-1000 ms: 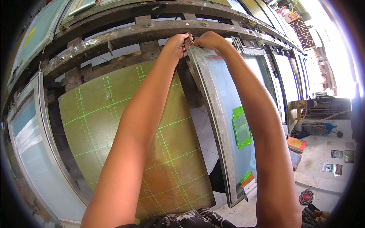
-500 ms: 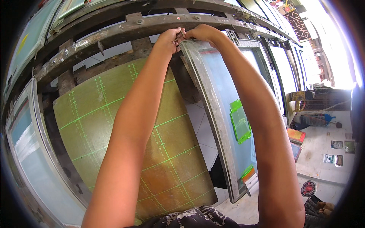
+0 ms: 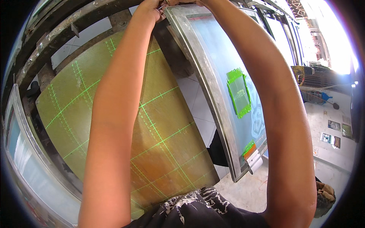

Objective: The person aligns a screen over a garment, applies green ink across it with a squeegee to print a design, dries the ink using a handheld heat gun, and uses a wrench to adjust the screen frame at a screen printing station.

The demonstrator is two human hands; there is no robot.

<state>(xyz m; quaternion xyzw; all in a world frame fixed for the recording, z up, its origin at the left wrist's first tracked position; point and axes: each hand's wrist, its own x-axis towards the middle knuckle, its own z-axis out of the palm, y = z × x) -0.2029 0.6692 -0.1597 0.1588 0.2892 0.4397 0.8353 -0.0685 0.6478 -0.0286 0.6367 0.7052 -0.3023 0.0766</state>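
Note:
Both my arms stretch away to the far corner of a metal-framed printing screen [image 3: 205, 91], which stands tilted over the board. My left hand [image 3: 151, 9] is closed by that corner, its fingers bent round something small that I cannot make out. My right hand [image 3: 202, 2] lies just right of it at the screen's far edge; the picture's top edge cuts off most of its fingers. Bright green tape [image 3: 247, 99] rings a patch on the blue mesh. Left of the screen, under my left arm, is a flat olive board [image 3: 167, 129] marked with green grid lines.
Another framed screen [image 3: 23, 125] stands at the left. Dark beams [image 3: 57, 40] run across the far side. A white flap with an orange strip [image 3: 252, 156] hangs at the screen's near end. Small pictures [image 3: 334, 125] hang on the right wall.
My view has shifted, so hands, screen and board sit higher in the picture, and the hands are partly cut off. Both hands stay at the screen's far corner.

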